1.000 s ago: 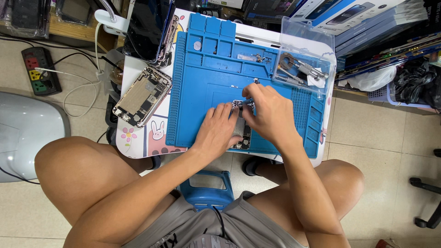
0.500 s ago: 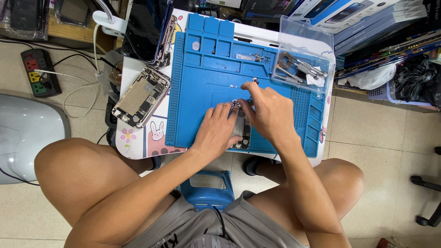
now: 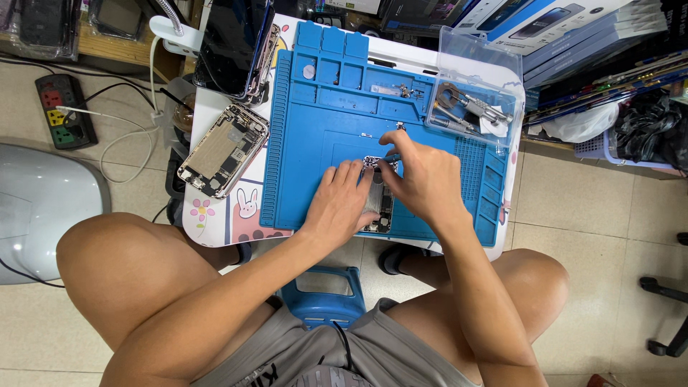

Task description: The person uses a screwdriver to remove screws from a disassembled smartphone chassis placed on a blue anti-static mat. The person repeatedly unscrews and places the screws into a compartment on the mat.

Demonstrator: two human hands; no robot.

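Note:
An opened phone (image 3: 380,208) lies on the blue repair mat (image 3: 315,129), its inner parts facing up. My left hand (image 3: 340,204) lies over the phone's left side and holds it steady. My right hand (image 3: 426,179) is beside it, fingers pinched on a thin dark tool whose tip (image 3: 392,155) is at the phone's top end. My hands hide most of the phone.
A second bare phone frame (image 3: 222,150) lies on the white table left of the mat. A dark screen panel (image 3: 229,46) leans at the back left. A clear box of metal tools (image 3: 476,104) sits at the mat's back right. A power strip (image 3: 66,111) lies on the floor at left, a blue stool (image 3: 322,294) between my knees.
My right hand's fingers have shifted slightly at the phone's top end. My left hand has stayed on the phone.

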